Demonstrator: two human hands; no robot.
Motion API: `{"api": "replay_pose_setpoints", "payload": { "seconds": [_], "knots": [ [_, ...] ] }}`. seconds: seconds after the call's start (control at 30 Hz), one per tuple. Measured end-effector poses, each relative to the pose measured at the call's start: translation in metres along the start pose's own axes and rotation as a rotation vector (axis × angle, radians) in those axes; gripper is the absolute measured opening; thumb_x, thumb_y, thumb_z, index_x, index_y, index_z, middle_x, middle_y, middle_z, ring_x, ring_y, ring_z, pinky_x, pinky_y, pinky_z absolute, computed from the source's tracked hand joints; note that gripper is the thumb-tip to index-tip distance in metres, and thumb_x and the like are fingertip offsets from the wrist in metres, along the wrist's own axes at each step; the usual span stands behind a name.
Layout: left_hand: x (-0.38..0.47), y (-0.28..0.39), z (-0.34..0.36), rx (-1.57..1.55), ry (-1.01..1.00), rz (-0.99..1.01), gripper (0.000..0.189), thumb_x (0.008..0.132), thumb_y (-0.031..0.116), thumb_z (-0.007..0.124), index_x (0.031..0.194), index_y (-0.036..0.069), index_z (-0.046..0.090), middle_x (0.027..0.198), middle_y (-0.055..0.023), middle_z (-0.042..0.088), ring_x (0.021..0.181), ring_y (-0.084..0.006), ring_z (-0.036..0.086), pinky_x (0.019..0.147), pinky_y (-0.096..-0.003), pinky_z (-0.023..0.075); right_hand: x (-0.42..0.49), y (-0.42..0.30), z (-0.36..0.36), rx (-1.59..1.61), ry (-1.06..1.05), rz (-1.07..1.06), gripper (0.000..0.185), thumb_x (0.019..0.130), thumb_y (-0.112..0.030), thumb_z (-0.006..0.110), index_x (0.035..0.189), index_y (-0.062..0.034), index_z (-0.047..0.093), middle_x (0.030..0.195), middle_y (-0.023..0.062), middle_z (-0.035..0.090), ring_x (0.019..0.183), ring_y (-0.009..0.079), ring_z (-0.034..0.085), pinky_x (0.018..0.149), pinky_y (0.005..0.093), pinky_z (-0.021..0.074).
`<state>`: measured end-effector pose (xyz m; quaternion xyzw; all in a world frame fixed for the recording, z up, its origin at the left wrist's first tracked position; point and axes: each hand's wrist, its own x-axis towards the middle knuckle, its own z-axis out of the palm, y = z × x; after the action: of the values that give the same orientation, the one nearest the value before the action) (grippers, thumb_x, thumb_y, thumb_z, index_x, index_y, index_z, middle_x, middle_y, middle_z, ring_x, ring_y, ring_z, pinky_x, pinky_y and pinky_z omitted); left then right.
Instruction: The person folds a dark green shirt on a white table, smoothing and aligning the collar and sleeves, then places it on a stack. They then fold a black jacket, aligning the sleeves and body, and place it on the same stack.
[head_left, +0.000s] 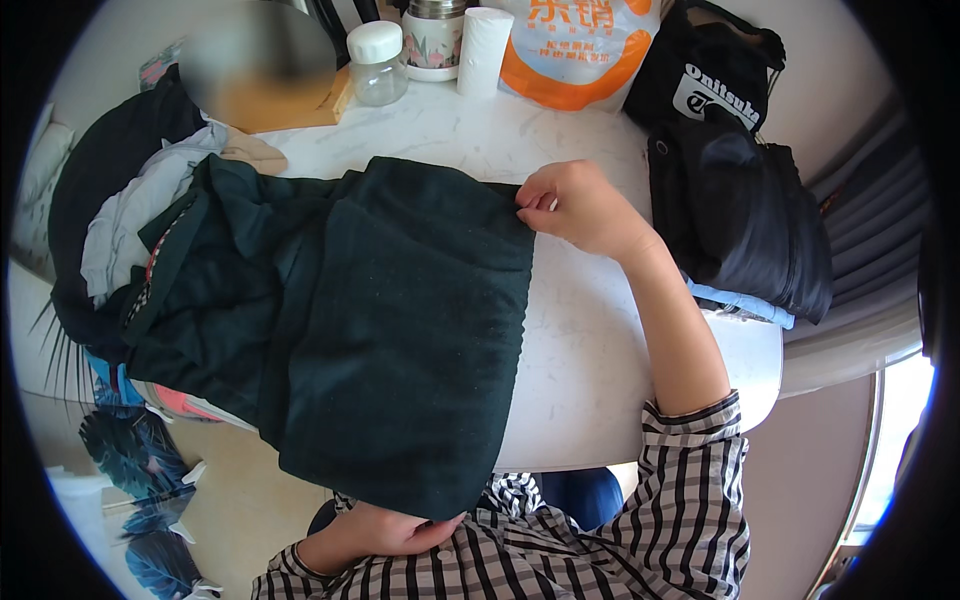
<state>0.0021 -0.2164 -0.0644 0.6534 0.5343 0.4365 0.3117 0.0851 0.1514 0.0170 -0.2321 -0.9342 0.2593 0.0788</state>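
A dark green fabric garment (405, 315) spreads over the white marbled table (585, 360), and its near side hangs past the front edge. My right hand (577, 206) pinches its far right corner between thumb and fingers. At the near right corner, close to my body, my left hand (397, 529) grips the cloth, with some of the fingers hidden under it. The garment's right edge runs between both hands, slightly wavy. Toward the left the fabric is rumpled, and a red and checkered trim (154, 259) shows along an opening.
Grey clothing (135, 210) and black clothing (82, 187) lie at the left. Folded black clothes (735, 217) stack at the right, below a black bag (712, 67). Along the back stand a glass jar (379, 71), a floral thermos (433, 37), a paper roll (484, 52) and a plastic bag (577, 56).
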Motion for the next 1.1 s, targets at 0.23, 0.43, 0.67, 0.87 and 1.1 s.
{"api": "replay_pose_setpoints", "payload": {
  "seconds": [0.23, 0.43, 0.67, 0.87, 1.1],
  "knots": [
    [-0.001, 0.002, 0.000, 0.037, 0.007, 0.006, 0.015, 0.079, 0.008, 0.077, 0.093, 0.002, 0.074, 0.094, -0.0093, 0.074, 0.081, -0.0233, 0.070, 0.073, -0.0310, 0.0548, 0.003, 0.008, 0.005, -0.044, -0.012, -0.059, 0.010, 0.086, -0.003, 0.070, 0.093, 0.0041, 0.072, 0.087, 0.0158, 0.070, 0.078, 0.0255, 0.067, 0.075, 0.0331, 0.0547],
    [-0.009, -0.008, 0.003, -0.049, -0.119, 0.000, 0.014, 0.086, 0.011, 0.073, 0.096, 0.002, 0.075, 0.097, -0.0111, 0.075, 0.083, -0.0251, 0.071, 0.076, -0.0313, 0.0560, 0.006, 0.017, 0.014, -0.136, 0.276, -0.184, 0.008, 0.089, 0.000, 0.065, 0.095, 0.0044, 0.066, 0.088, 0.0180, 0.067, 0.079, 0.0297, 0.066, 0.073, 0.0357, 0.0538],
    [-0.012, -0.017, 0.004, -0.114, -0.228, -0.016, 0.017, 0.089, 0.015, 0.071, 0.100, 0.002, 0.074, 0.104, -0.0122, 0.074, 0.090, -0.0248, 0.071, 0.080, -0.0309, 0.0553, 0.011, 0.026, 0.023, -0.120, 0.431, -0.147, 0.007, 0.088, 0.000, 0.065, 0.095, 0.0032, 0.066, 0.087, 0.0171, 0.067, 0.077, 0.0291, 0.066, 0.071, 0.0352, 0.0534],
    [-0.005, 0.002, -0.017, 0.089, 0.031, 0.113, 0.013, 0.086, 0.013, 0.074, 0.097, 0.005, 0.076, 0.096, -0.0097, 0.074, 0.079, -0.0222, 0.071, 0.072, -0.0303, 0.0558, 0.010, 0.018, 0.024, -0.032, 0.277, -0.058, 0.007, 0.084, -0.004, 0.069, 0.088, 0.0019, 0.067, 0.086, 0.0170, 0.067, 0.077, 0.0305, 0.066, 0.072, 0.0389, 0.0529],
    [-0.052, 0.009, -0.062, 0.106, 0.691, -0.218, 0.010, 0.077, 0.002, 0.077, 0.084, 0.003, 0.069, 0.070, -0.0051, 0.065, 0.057, -0.0170, 0.059, 0.054, -0.0271, 0.0447, 0.016, -0.062, 0.027, 0.027, 0.349, -0.318, 0.009, 0.089, -0.003, 0.070, 0.097, 0.0004, 0.070, 0.087, 0.0090, 0.068, 0.075, 0.0167, 0.065, 0.067, 0.0287, 0.0515]
  ]
}}
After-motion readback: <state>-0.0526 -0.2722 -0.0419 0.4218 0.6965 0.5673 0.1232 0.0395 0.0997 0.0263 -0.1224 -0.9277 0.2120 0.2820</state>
